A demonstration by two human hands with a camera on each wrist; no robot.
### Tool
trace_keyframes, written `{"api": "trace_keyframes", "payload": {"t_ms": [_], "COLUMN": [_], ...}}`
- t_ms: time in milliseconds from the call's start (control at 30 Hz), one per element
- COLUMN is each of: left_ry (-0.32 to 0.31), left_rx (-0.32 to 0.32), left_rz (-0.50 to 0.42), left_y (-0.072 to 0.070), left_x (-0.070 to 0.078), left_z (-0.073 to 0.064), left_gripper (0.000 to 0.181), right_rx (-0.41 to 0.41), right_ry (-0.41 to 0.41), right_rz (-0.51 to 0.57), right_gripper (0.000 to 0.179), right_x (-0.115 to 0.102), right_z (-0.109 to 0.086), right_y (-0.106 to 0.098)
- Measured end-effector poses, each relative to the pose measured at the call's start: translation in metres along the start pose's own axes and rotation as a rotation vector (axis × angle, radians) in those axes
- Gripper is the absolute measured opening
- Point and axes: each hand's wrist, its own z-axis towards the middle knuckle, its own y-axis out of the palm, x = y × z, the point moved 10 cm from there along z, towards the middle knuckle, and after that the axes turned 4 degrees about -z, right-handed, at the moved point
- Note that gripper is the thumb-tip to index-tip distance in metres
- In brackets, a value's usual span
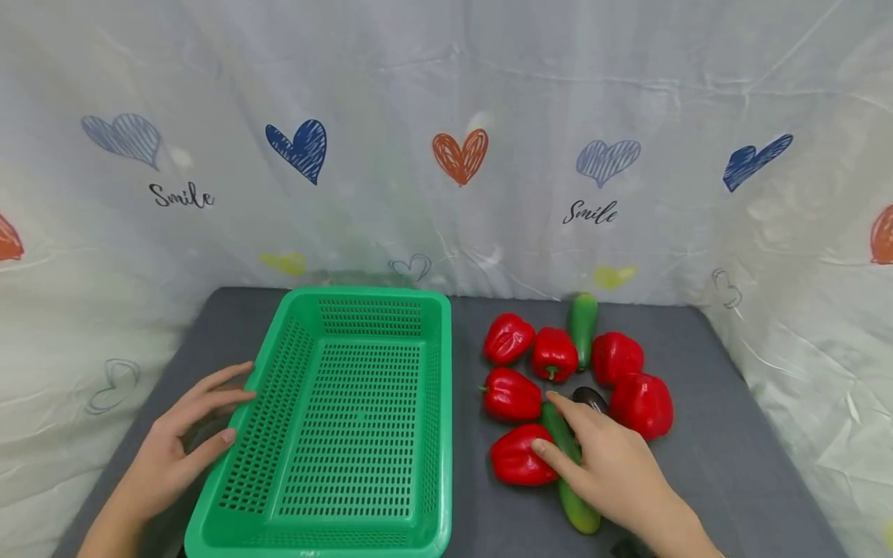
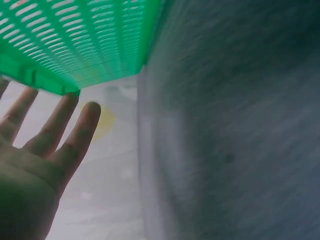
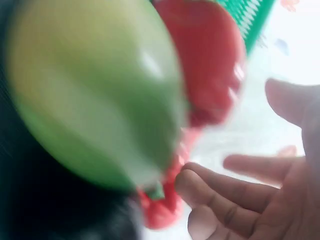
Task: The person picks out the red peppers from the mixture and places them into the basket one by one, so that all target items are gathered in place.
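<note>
A green plastic basket (image 1: 349, 430) with slotted sides stands on the left of the table. My left hand (image 1: 170, 449) is at its left side, fingers loosely extended, the tips at or just beside the rim. Over the near cucumber (image 1: 577, 508) hovers my right hand (image 1: 614, 469), thumb and fingers apart. In the right wrist view nothing sits between those fingers; the blurred cucumber (image 3: 95, 95) looms large beside them. Closest to the right thumb lies a red bell pepper (image 1: 519, 457), with another red bell pepper (image 1: 512, 394) behind it. A dark oval item (image 1: 589, 398) is partly hidden behind the right hand.
Further back lie a second cucumber (image 1: 582, 329) and more red peppers: one pepper (image 1: 508, 339), another pepper (image 1: 554, 354), and two at the right, a pepper (image 1: 617, 358) and a larger pepper (image 1: 643, 405). A white curtain (image 1: 516, 248) with printed hearts hangs behind the grey-covered table (image 1: 725, 465).
</note>
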Motion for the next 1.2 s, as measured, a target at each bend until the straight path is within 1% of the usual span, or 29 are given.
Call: {"api": "trace_keyframes", "payload": {"t_ms": [100, 200, 267, 400, 533, 633, 767, 867, 1033, 1200], "left_ry": [-0.006, -0.003, -0.005, 0.000, -0.040, -0.064, -0.062, -0.056, -0.044, -0.058], "left_rx": [-0.031, -0.038, -0.027, -0.008, 0.009, 0.018, 0.020, 0.022, 0.034, 0.033], "left_rz": [-0.137, -0.213, -0.221, -0.235, -0.227, -0.226, -0.241, -0.247, -0.247, -0.247], "left_y": [0.009, 0.015, 0.016, 0.017, 0.018, 0.019, 0.019, 0.019, 0.018, 0.019], "left_x": [-0.009, -0.015, -0.016, -0.017, -0.022, -0.025, -0.025, -0.025, -0.027, -0.026], "left_z": [-0.005, -0.007, -0.009, -0.010, -0.010, -0.009, -0.008, -0.007, -0.007, -0.009], "left_gripper": [0.062, 0.067, 0.067, 0.065, 0.062, 0.061, 0.060, 0.060, 0.061, 0.061], "right_rx": [-0.011, 0.002, 0.020, 0.074, 0.097, 0.073, 0.040, 0.026, -0.046, -0.101], "right_ry": [0.009, 0.003, -0.020, -0.112, -0.187, -0.216, -0.236, -0.244, -0.235, -0.229], "right_rz": [0.001, 0.000, -0.006, -0.017, 0.019, 0.084, 0.141, 0.161, 0.179, 0.184], "right_gripper": [0.072, 0.070, 0.068, 0.066, 0.073, 0.077, 0.072, 0.072, 0.080, 0.090], "right_x": [-0.004, -0.007, -0.012, -0.023, -0.030, -0.034, -0.037, -0.039, -0.040, -0.040], "right_z": [-0.006, -0.008, -0.010, -0.011, -0.011, -0.012, -0.013, -0.013, -0.013, -0.015], "right_y": [0.012, 0.018, 0.021, 0.023, 0.024, 0.026, 0.029, 0.031, 0.039, 0.045]}}
